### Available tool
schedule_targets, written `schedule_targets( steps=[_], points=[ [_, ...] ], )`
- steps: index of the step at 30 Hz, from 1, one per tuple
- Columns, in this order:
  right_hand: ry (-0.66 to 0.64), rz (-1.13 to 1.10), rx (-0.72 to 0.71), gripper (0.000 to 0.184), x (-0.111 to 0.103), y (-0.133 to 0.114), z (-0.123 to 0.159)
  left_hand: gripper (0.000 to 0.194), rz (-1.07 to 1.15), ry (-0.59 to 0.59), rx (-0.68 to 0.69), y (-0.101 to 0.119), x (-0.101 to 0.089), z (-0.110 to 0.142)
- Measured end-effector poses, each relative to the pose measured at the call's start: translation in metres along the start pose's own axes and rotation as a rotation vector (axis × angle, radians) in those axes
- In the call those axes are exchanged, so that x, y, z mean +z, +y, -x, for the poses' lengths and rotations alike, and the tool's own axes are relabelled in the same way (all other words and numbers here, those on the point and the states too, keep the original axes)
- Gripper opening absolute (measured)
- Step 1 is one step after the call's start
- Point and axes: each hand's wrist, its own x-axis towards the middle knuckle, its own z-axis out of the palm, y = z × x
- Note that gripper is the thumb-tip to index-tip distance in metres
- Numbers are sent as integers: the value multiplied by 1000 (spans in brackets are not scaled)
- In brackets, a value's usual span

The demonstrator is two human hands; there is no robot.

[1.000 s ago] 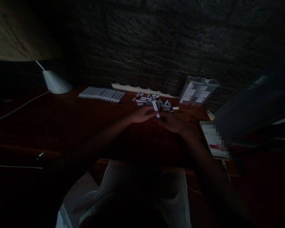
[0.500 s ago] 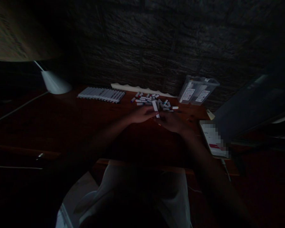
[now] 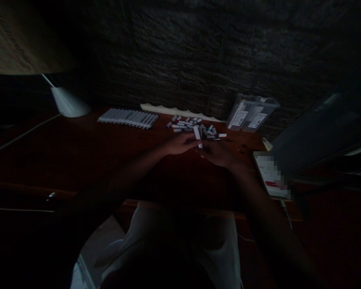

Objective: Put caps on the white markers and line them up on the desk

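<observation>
Over the dark wooden desk (image 3: pixel 114 160), a white marker (image 3: pixel 197 134) stands slanted between my two hands. My left hand (image 3: pixel 180 143) has its fingers closed on the marker from the left. From the right, my right hand (image 3: pixel 218 152) pinches its lower end, with the fingertips lost in shadow. Just beyond the hands lies a loose pile of marker caps (image 3: pixel 180 125), pale with coloured ends. To the left, a neat row of white markers (image 3: pixel 128 118) lies side by side. Dim light hides the finer detail of the grip.
Two clear plastic cases (image 3: pixel 249 114) with labels stand at the back right. A lamp (image 3: pixel 69 104) is at the left, its cable running across the desk. A partly blurred white tablet or box (image 3: pixel 269 174) lies at the right edge. The stone wall (image 3: pixel 180 60) rises behind.
</observation>
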Motion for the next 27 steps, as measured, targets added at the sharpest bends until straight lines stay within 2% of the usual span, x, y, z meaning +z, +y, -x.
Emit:
schedule_targets(
  steps=[13,19,27],
  points=[
    [-29,5,14,21,-4,-5,3,30,-73,3,5,2,-2,0],
    [-27,10,3,21,-4,-4,3,29,-64,1,-16,4,-2,1],
    [-31,-3,6,20,-4,-3,3,29,-24,-10,20,2,0,0]
  ],
)
